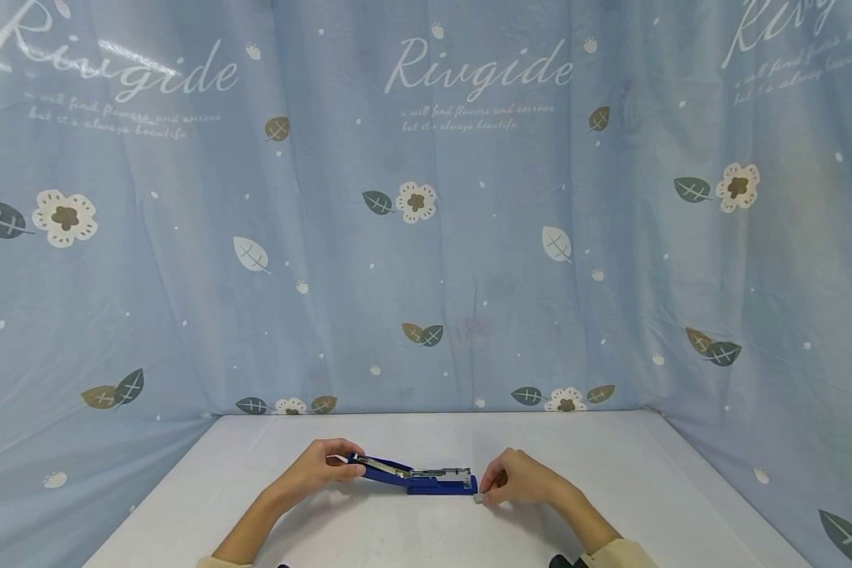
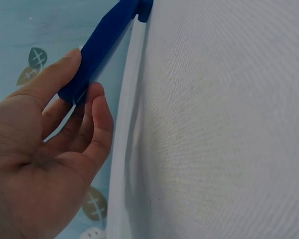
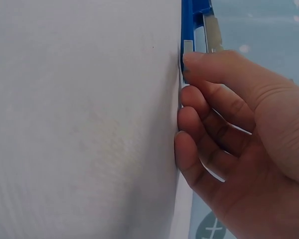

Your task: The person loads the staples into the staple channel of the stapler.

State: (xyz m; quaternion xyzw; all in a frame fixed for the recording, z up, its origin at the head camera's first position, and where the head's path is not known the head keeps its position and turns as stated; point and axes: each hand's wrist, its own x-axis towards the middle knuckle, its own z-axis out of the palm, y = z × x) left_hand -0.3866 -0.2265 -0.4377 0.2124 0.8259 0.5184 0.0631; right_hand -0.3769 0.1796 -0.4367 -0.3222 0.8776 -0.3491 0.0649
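A blue stapler (image 1: 440,488) lies swung wide open on the white table, its base at the right and its top arm (image 1: 383,472) slanting up to the left. The left hand (image 1: 318,467) grips the end of that raised arm between thumb and fingers. In the left wrist view the thumb presses one side of the blue arm (image 2: 102,42), with fingertips around its end. Close to the right end of the base, the right hand (image 1: 521,478) pinches a small grey strip of staples (image 1: 479,498). The right wrist view shows the strip's pale end beyond the thumb tip; the fingers hide the rest.
The white table (image 1: 383,536) reaches back to a blue curtain (image 1: 468,276) printed with leaves and flowers. More curtain hangs along the left and right sides. Light sleeves show at both forearms.
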